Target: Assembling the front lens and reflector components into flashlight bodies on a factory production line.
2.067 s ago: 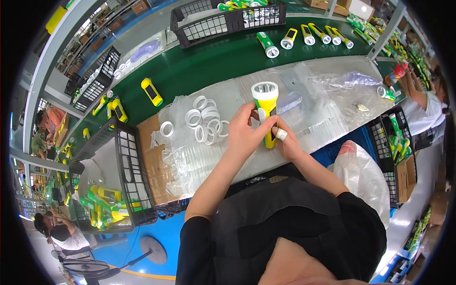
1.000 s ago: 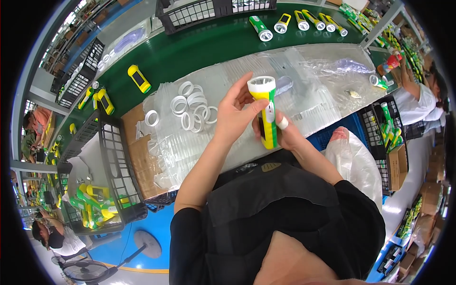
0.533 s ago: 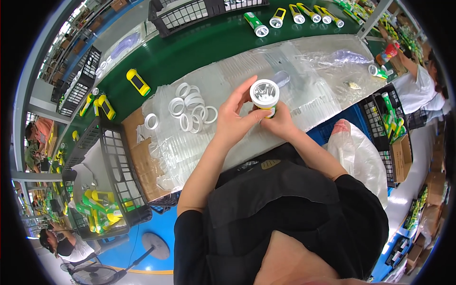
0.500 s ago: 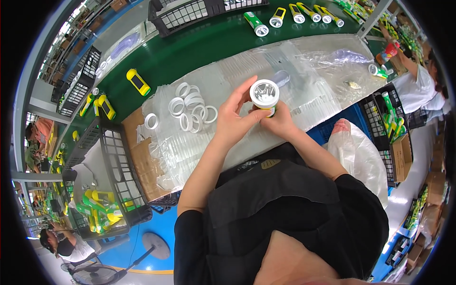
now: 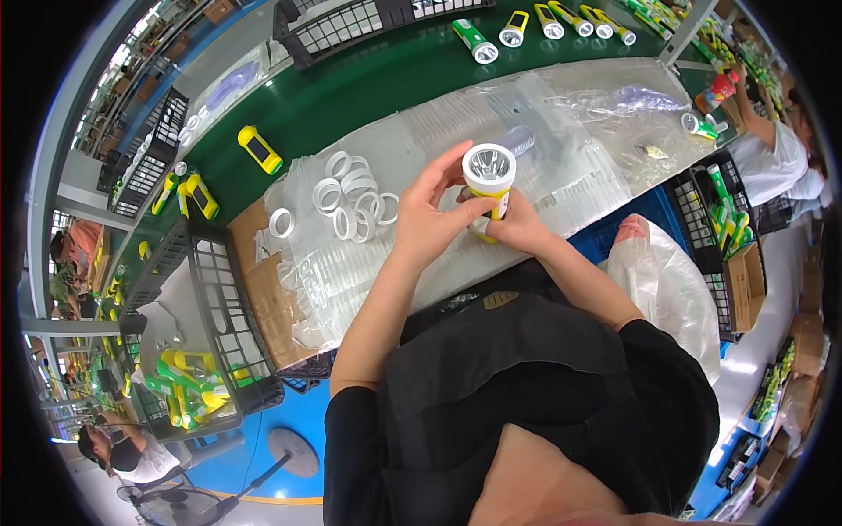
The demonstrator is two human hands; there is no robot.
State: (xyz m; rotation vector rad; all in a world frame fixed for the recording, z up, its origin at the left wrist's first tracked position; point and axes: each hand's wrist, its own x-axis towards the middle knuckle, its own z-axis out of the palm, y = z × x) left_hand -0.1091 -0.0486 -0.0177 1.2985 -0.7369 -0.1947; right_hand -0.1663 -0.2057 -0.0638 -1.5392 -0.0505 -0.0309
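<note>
Both hands meet on a yellow flashlight (image 5: 488, 175) held upright above the near edge of the counter (image 5: 386, 79), its white-rimmed lens and shiny reflector facing up toward the camera. The left hand (image 5: 430, 223) curls around the flashlight's left side, thumb and forefinger pinching the white head ring while the other fingers spread upward. The right hand (image 5: 517, 226) is wrapped closed around the yellow body from below and from the right — only a strip of the body shows between the two hands.

Under the hands the counter is covered with clear plastic sheeting (image 5: 561, 149). To the left of the flashlight lies a loose cluster of white plastic rings (image 5: 355, 193), with one ring (image 5: 281, 222) lying apart, farther left, near a sheet of brown cardboard (image 5: 267, 289). On the green counter surface beyond, a yellow flashlight body (image 5: 260, 149) lies alone, and a row of green and yellow flashlights (image 5: 544, 22) lies along the far edge, beside a black wire basket (image 5: 351, 26). Another black basket (image 5: 219, 298) stands at the person's left, holding green and yellow parts at its lower end. At the right sit a blue crate (image 5: 631, 228) and a white plastic bag (image 5: 667, 280) — beyond them another person in a white shirt (image 5: 772, 158) stands at the counter's end.
</note>
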